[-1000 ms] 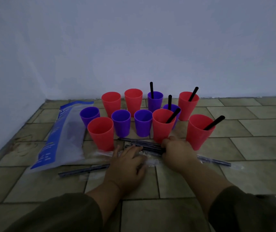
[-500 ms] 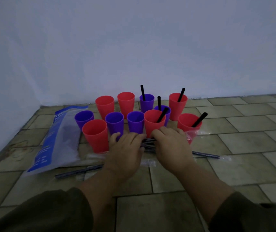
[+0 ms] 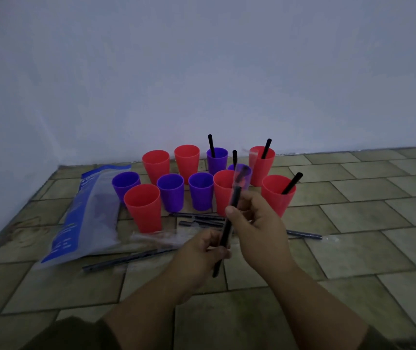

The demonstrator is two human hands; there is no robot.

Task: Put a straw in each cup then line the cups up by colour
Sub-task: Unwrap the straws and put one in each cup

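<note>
Red and purple cups stand bunched on the tiled floor near the wall. Black straws lean in the far purple cup, a second purple cup behind my hands, the far right red cup, the near right red cup and apparently the middle red cup. The other cups show no straw, among them the near left red cup. My left hand and my right hand both grip one black straw that stands steeply, its clear wrapper sticking up off the top.
More wrapped straws lie on the floor in front of the cups, one to the left and one to the right. A blue and clear plastic bag lies left of the cups. A pale wall rises behind and to the left.
Both hands have come up off the pile of straws on the floor, lifting one straw. It now stands nearly upright between them with the wrapper pushed up past its top.
</note>
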